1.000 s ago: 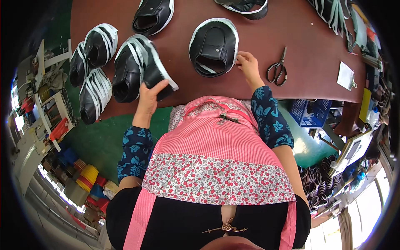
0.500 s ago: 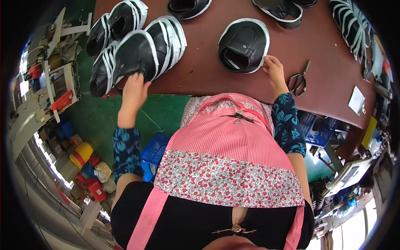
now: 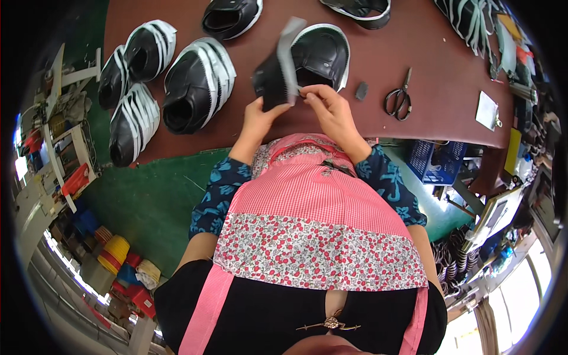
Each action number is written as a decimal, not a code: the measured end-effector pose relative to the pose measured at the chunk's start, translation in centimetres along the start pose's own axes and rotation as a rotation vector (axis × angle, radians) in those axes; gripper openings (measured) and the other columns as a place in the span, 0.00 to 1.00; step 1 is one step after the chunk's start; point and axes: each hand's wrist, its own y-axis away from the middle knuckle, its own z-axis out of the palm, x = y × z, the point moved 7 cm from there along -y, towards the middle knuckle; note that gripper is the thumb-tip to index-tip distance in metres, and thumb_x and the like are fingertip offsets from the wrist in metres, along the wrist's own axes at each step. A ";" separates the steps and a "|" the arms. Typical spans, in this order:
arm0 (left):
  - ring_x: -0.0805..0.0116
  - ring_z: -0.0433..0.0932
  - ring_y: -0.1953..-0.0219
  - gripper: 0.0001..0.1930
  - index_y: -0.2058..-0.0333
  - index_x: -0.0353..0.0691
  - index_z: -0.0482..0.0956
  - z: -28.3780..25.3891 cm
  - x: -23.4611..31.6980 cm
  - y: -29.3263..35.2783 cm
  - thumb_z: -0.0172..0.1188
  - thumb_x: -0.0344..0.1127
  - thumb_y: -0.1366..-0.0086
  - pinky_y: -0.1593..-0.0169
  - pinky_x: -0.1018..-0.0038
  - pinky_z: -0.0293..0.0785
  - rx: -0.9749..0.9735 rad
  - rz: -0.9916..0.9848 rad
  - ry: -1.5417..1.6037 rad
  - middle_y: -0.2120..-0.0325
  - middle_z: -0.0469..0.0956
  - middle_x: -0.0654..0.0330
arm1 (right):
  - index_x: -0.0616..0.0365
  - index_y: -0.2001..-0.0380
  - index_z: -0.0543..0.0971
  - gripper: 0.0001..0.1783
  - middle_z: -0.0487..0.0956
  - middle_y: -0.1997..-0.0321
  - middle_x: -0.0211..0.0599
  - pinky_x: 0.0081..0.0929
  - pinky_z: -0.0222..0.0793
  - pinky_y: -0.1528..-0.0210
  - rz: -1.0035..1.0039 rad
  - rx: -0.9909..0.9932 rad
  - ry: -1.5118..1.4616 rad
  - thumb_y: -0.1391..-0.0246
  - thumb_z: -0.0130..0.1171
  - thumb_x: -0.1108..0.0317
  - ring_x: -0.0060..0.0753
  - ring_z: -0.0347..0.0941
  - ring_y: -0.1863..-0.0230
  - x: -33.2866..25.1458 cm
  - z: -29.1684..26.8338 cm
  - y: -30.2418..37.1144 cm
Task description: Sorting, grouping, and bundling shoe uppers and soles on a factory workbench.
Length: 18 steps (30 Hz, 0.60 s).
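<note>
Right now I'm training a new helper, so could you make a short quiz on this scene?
1. What does the left hand hold?
A. a basket
B. a black shoe piece
C. a sheet of paper

2. True or false: the scissors lie to the right of the grey block.

3. Fill in: the table top is reddish ____.

Key: 1. B; 2. true; 3. brown.

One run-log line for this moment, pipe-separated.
left hand: holding black shoe upper, blurred | right hand: close beside it, contact unclear | table: another upper, scissors, small grey block
</note>
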 end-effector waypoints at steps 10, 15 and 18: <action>0.73 0.85 0.49 0.20 0.44 0.33 0.85 -1.3 2.0 0.0 0.77 0.32 0.31 0.41 0.69 0.80 0.047 0.123 0.143 0.48 0.88 0.61 | 0.58 0.54 0.87 0.15 0.90 0.55 0.52 0.47 0.82 0.48 0.371 0.357 0.474 0.34 0.66 0.58 0.55 0.88 0.52 18.1 -13.2 -6.6; 0.36 0.82 0.54 0.29 0.57 0.29 0.81 6.1 3.9 -1.7 0.79 0.52 0.39 0.50 0.48 0.78 0.051 0.612 -0.859 0.59 0.84 0.38 | 0.62 0.61 0.85 0.09 0.86 0.64 0.47 0.48 0.81 0.55 -0.014 0.310 0.442 0.34 0.67 0.65 0.53 0.85 0.64 12.5 -10.1 -8.0; 0.36 0.82 0.53 0.24 0.55 0.28 0.80 6.3 4.6 -3.4 0.77 0.44 0.36 0.49 0.49 0.79 0.122 0.612 -0.873 0.58 0.83 0.38 | 0.58 0.58 0.85 0.06 0.85 0.57 0.46 0.47 0.80 0.51 -0.156 0.232 0.477 0.35 0.66 0.69 0.55 0.82 0.56 5.5 -10.3 -9.9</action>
